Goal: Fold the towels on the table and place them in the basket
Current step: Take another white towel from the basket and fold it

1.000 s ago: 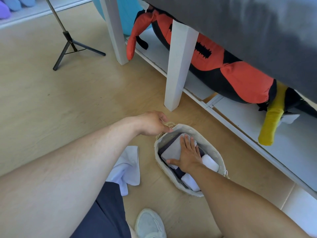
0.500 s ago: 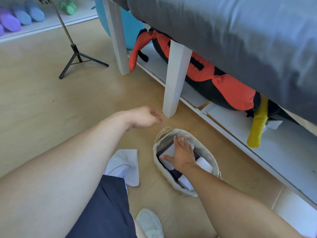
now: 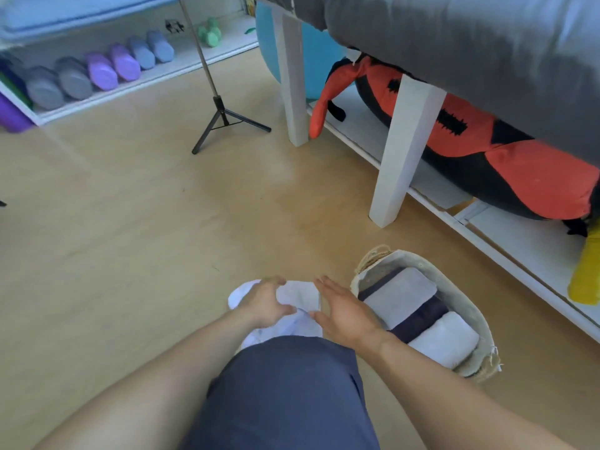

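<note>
Fingers of our left hand (image 3: 264,302) curl on the white towel (image 3: 300,297) lying on the floor just left of the basket (image 3: 470,306). Our right hand (image 3: 345,315) hovers flat and relaxed between them, with folded towels (image 3: 401,295) filling the basket and bare floor (image 3: 130,238) left of it.

Bare forearms (no sleeves); dark blue shorts (image 3: 285,391) over knee.

The white towel (image 3: 300,298) lies partly hidden under both hands, seemingly crumpled.
</note>
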A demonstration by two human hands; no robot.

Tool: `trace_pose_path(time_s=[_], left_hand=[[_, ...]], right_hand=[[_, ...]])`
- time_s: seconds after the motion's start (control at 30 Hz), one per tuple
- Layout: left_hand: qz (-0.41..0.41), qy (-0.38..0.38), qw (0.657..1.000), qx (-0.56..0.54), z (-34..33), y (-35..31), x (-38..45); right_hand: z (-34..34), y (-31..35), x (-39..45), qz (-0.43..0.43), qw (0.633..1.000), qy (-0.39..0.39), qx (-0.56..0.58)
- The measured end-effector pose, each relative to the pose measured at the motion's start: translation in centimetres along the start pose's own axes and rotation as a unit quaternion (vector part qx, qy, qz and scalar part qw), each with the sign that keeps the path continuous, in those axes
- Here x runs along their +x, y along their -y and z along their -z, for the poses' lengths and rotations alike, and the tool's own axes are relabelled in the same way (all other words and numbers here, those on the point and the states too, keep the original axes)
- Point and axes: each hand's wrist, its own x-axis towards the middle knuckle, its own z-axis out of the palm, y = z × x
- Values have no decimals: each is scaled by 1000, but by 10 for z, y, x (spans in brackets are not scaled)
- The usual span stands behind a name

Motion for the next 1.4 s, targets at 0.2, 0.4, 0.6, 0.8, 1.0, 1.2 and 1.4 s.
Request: trace_pose_path(time_s=[0.2, 0.4, 0.6, 0.8, 1.0, 1.2, 1.4], left_hand=[[17, -14, 997, 74, -67, 21, 26], [-12, -61, 993, 98, -72, 19, 31], [-53, -26, 989, -138, -39, -29, 6], [-150, 2, 959, -240, 18, -86, -32], [-261, -33, 944, -200, 74, -146, -89], [-349, -112, 913, -180, 117, -228, -159], [-467, -88, 869, -137, 127, -306, -232]], right_hand=[[-6, -14, -6, 22, 1000, -4, 4], [2, -20, -15, 18, 1000, -19, -9], [13, -11, -16, -6, 1000, -3, 24], [60, 17, -40, -74, 985, -120, 104], [141, 58, -95, -10, 942, -254, 220], [212, 75, -170, 15, 889, -376, 263], [272, 97, -246, 65, 815, -508, 271]])
